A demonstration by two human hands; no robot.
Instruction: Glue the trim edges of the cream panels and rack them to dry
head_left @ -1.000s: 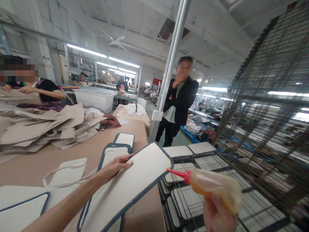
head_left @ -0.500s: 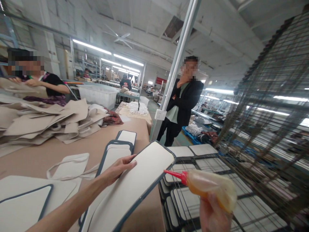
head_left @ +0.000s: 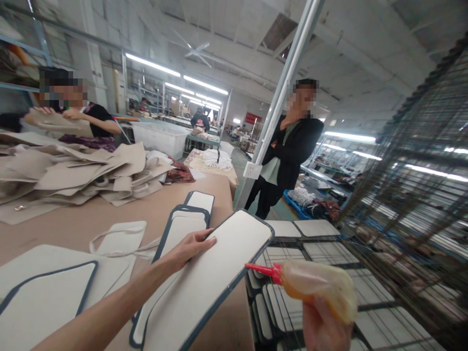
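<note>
My left hand (head_left: pixel 193 247) grips a long cream panel with a dark blue edge (head_left: pixel 219 263) by its far left side, thumb on top. The panel is tilted above other dark-edged cream panels (head_left: pixel 186 229) on the table. In my right hand (head_left: pixel 323 321) is a soft squeeze bottle (head_left: pixel 318 285) of amber liquid, probably glue, its fingers wrapped round the lower side. The bottle's red nozzle (head_left: pixel 261 269) points left, and its tip is at the panel's right edge. Whether the tip touches the edge I cannot tell.
Beige pieces (head_left: pixel 84 170) are heaped at the left of the brown table (head_left: pixel 175 197), near a seated person (head_left: pixel 98 122). Another person (head_left: pixel 288 151) stands beyond a metal post (head_left: pixel 270 122). On the right, a wire rack (head_left: pixel 402 146) holds several cream panels (head_left: pixel 314 228).
The bottle's nozzle tip has moved down along the panel's right edge, toward me. My left hand keeps its hold. The whole view has shifted slightly, moving the surroundings to the right.
</note>
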